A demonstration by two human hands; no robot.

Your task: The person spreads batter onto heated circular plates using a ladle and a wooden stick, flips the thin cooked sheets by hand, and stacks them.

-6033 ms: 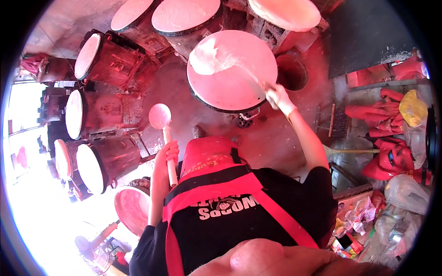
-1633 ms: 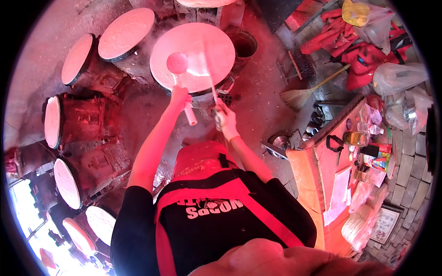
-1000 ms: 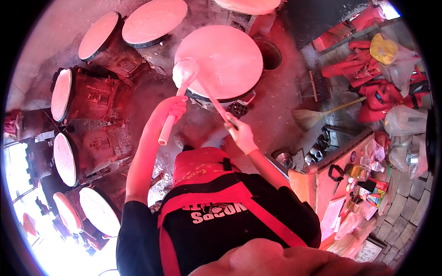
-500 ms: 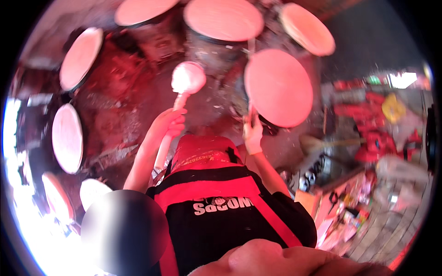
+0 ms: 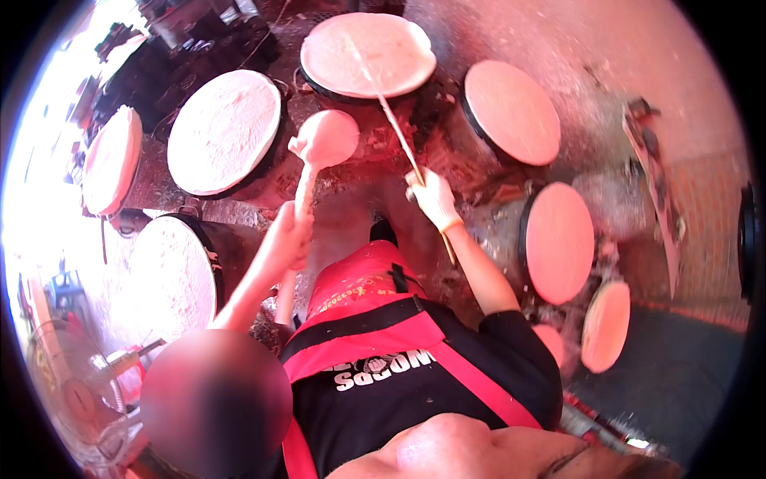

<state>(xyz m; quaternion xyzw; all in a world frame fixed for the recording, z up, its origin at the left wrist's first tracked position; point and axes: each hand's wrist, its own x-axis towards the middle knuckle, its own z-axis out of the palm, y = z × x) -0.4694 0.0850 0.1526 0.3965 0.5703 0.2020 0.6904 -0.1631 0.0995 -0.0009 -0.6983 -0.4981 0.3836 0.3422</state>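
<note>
My left hand (image 5: 289, 235) is wrapped round the handle of a long-handled ladle (image 5: 329, 136), its round head covered in something pale. The ladle head is between the left and far griddles. My right hand (image 5: 435, 199), in a pale glove, grips a thin stick (image 5: 392, 120). The stick slants forward and its far end lies over the far round griddle (image 5: 327, 64), which has a dark rim and a smooth pale layer on top. Left of the ladle stands another griddle (image 5: 223, 132), its pale surface rougher.
More pale-topped griddles ring me: one at far right (image 5: 512, 112), one at right (image 5: 560, 243), one at near left (image 5: 175, 275) and others beyond. A fan (image 5: 80, 399) stands at lower left. A long board (image 5: 650, 184) leans at the right. Dark machinery (image 5: 191, 24) sits at the back.
My body and view have turned, so different griddles are around me. The stick now reaches across the far griddle instead of beside the right-hand one. Both hands keep their holds.
</note>
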